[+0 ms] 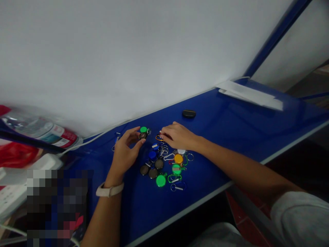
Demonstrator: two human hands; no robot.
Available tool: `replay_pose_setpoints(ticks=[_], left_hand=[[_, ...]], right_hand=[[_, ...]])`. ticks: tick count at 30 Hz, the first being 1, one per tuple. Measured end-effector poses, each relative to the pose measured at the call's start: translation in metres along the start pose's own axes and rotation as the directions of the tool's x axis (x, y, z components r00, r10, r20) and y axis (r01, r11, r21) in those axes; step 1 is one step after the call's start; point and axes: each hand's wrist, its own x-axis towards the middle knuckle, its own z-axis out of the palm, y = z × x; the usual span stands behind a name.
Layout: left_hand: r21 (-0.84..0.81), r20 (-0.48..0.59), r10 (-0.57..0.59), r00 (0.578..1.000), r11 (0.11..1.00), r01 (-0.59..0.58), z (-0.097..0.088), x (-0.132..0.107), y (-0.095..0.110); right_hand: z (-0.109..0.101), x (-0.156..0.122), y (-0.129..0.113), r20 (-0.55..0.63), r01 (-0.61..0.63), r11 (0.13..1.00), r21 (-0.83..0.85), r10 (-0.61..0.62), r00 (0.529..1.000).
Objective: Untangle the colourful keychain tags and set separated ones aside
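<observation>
Between the thumb and fingers of my left hand (pixel 125 149) is a dark round badge reel (pixel 143 136). A green reel (pixel 143 129) shows just behind it; whether my fingers touch that one I cannot tell. My right hand (pixel 177 135) is closed in a pinch on an orange carabiner clip (pixel 159 138), partly hidden by the fingertips. Below the hands lies a loose pile of reels: blue ones (pixel 152 156), several dark ones (pixel 153 173), a yellow one (pixel 178 159) and green ones (pixel 161 180). Split rings (pixel 163 151) and a green carabiner (pixel 174 178) lie among them.
A black oval case (pixel 189 113) lies near the wall. White flat pieces (pixel 252 96) rest at the table's far right. A plastic bottle (pixel 41 130) lies at left above a white power strip (pixel 15 197). A white cable (pixel 95 137) runs along the blue table (pixel 205 168).
</observation>
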Motion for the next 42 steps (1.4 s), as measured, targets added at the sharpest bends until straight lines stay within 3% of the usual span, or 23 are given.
replay_pose_setpoints(ticks=[8,12,15,17,20,23,31,42], left_hand=[[0.118,-0.003,0.01,1.0,0.993,-0.009,0.0,-0.001,0.0],[-0.014,0.118,0.01,0.993,1.0,-0.009,0.0,-0.001,0.003],[0.129,-0.004,0.075,0.997,0.989,-0.074,-0.001,-0.001,0.003],[0.224,-0.007,0.119,0.993,0.968,-0.114,-0.003,-0.002,0.004],[0.082,0.116,0.103,0.988,0.99,-0.113,-0.005,-0.002,0.007],[0.115,0.046,0.093,0.995,0.989,-0.098,-0.005,-0.003,0.011],[0.028,0.074,0.061,0.995,0.998,-0.064,-0.004,-0.002,0.009],[0.125,0.064,0.081,0.995,0.988,-0.089,0.001,-0.002,-0.004]], right_hand=[[0.0,0.0,0.001,-0.002,0.001,1.0,0.005,-0.001,1.0],[0.0,0.001,0.001,-0.007,0.0,1.0,-0.004,0.0,1.0],[-0.001,0.001,0.0,-0.002,0.004,1.0,-0.012,-0.004,1.0],[-0.001,0.001,0.0,0.002,0.001,1.0,-0.011,-0.001,1.0],[-0.002,0.001,0.0,0.006,-0.007,1.0,-0.012,0.007,1.0],[-0.001,0.0,0.001,0.002,0.0,1.0,-0.017,0.0,1.0],[0.0,0.001,0.001,-0.007,0.004,1.0,-0.015,-0.004,1.0],[-0.001,0.0,0.002,0.004,-0.001,1.0,0.006,0.001,1.0]])
